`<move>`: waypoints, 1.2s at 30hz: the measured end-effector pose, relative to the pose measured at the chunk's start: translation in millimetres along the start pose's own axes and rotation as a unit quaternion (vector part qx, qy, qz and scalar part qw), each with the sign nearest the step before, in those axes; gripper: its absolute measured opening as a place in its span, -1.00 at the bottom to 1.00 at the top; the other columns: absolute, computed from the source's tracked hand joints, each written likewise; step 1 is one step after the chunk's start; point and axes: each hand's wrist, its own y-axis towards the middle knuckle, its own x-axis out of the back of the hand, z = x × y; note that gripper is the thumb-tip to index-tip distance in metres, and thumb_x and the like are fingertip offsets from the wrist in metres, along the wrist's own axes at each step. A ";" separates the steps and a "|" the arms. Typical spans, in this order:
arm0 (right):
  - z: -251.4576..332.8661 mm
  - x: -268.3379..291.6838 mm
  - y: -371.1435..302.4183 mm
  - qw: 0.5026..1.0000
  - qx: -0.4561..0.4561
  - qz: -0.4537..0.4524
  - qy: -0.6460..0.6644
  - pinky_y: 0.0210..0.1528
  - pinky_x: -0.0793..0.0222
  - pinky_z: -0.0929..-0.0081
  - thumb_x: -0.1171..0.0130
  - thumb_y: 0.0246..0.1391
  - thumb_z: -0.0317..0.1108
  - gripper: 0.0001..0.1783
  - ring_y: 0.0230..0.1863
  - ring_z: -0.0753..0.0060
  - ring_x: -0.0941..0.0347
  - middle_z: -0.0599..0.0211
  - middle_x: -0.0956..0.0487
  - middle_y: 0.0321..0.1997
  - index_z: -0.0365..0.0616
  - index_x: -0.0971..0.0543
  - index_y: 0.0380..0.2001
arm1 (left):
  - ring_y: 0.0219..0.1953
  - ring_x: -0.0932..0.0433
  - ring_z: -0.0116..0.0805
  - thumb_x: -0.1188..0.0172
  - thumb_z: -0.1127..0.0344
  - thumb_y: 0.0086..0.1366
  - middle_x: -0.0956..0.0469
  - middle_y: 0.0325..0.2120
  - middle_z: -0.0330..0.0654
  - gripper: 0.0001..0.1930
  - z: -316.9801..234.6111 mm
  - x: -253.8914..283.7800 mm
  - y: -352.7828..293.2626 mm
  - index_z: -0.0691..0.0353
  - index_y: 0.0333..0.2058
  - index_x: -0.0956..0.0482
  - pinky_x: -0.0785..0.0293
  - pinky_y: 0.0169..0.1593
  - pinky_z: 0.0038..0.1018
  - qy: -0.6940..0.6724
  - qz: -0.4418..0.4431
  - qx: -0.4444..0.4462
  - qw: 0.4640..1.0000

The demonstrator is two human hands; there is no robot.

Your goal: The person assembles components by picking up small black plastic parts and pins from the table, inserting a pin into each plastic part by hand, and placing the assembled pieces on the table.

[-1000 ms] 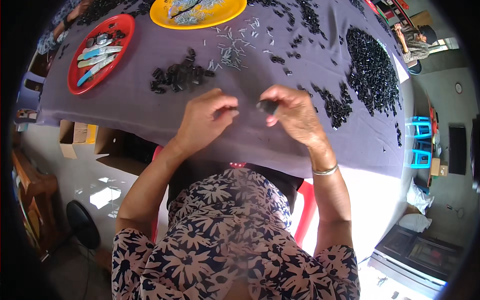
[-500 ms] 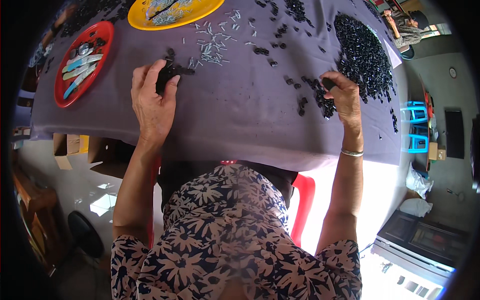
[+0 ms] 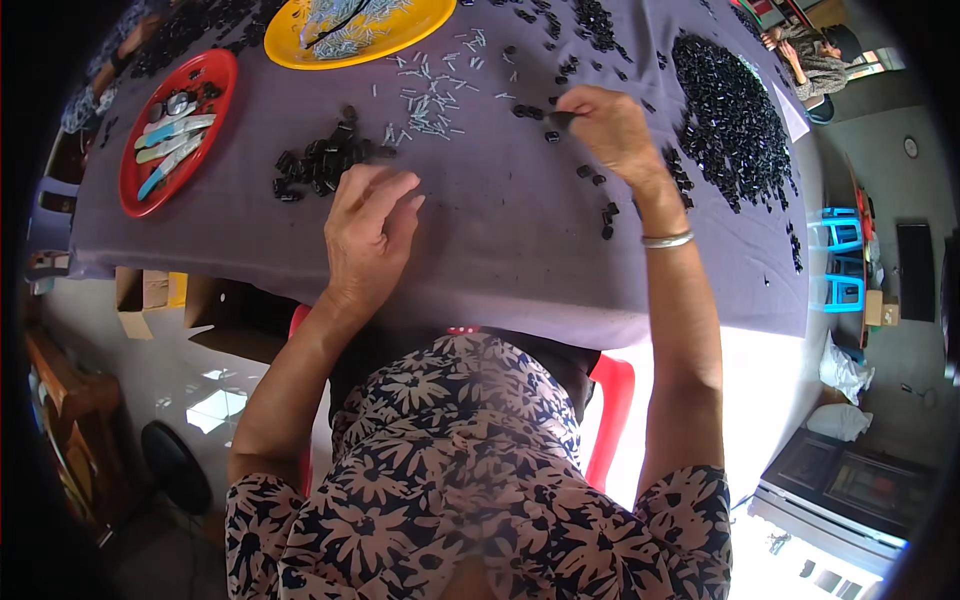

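Note:
My left hand (image 3: 370, 230) hovers low over the cloth, just right of and nearer than a small heap of black pieces (image 3: 325, 160). Its fingers are loosely bent, the thumb apart from them, and nothing shows between. Further right, my right hand (image 3: 612, 132) has its fingers drawn together. A dark covering (image 3: 562, 118) shows at a fingertip, beside a few loose black pieces (image 3: 527, 112). Whatever that hand pinches is hidden. Short, thin silvery pins (image 3: 430, 112) lie scattered beyond and between my hands.
A red tray (image 3: 128, 190) holding blue- and white-handled tools lies at left. A yellow tray (image 3: 440, 28) of pins sits at the far side. The big heap of black pieces (image 3: 735, 125) spreads on the right of the purple tablecloth (image 3: 500, 250). Other people sit at both far corners.
My left hand has left the small black heap, uncovering it, and come right and nearer. My right hand has swung left and away from the edge of the big heap.

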 end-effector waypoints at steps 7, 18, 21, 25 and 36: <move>20.1 -39.3 -43.8 0.975 0.067 -0.109 -0.180 -0.17 -0.45 0.29 -0.12 -0.13 -0.59 -0.81 -0.23 0.09 -0.54 0.23 -0.61 -0.34 -0.13 -0.58 -0.38 | -0.34 -0.49 -0.26 -0.30 0.60 0.07 -0.47 -0.31 -0.18 -0.73 1.7 2.1 -0.7 0.20 -0.23 -0.59 -0.40 -0.37 -0.45 -0.010 0.016 0.022 1.000; -17.0 71.2 -144.5 0.880 0.014 -0.282 0.381 -0.26 -0.42 0.51 -0.03 0.15 -0.59 -0.84 -0.30 0.52 -0.43 0.25 -0.56 -0.23 -0.16 -0.57 -0.27 | -0.34 -0.49 -0.28 -0.30 0.59 0.07 -0.49 -0.33 -0.20 -0.75 -3.5 3.9 3.3 0.22 -0.25 -0.59 -0.42 -0.32 -0.46 -0.011 0.030 0.042 0.999; -7.6 54.6 -179.4 0.931 0.001 -0.233 0.280 -0.27 -0.41 0.53 -0.10 0.10 -0.59 -0.86 -0.34 0.52 -0.45 0.32 -0.56 -0.31 -0.17 -0.59 -0.30 | -0.33 -0.51 -0.27 -0.29 0.60 0.07 -0.49 -0.32 -0.20 -0.76 -0.8 1.7 1.6 0.22 -0.25 -0.59 -0.43 -0.30 -0.46 -0.011 0.032 0.038 0.999; 7.0 11.5 -193.7 0.990 -0.076 -0.118 0.004 -0.26 -0.43 0.53 -0.20 -0.05 -0.64 -0.81 -0.36 0.47 -0.49 0.31 -0.58 -0.34 -0.21 -0.59 -0.31 | -0.34 -0.52 -0.27 -0.27 0.61 0.08 -0.50 -0.35 -0.20 -0.78 -0.4 2.3 -0.6 0.23 -0.27 -0.59 -0.45 -0.28 -0.46 -0.012 0.039 0.044 0.998; 10.8 -8.3 -150.9 0.982 0.008 -0.146 -0.122 0.01 -0.33 0.22 -0.06 -0.27 -0.64 -0.48 -0.06 0.01 -0.36 0.17 -0.48 -0.11 -0.18 -0.54 -0.09 | -0.38 -0.53 -0.31 -0.23 0.63 0.11 -0.48 -0.41 -0.19 -0.84 -3.1 3.0 0.4 0.27 -0.32 -0.58 -0.46 -0.31 -0.47 -0.033 0.057 0.034 0.997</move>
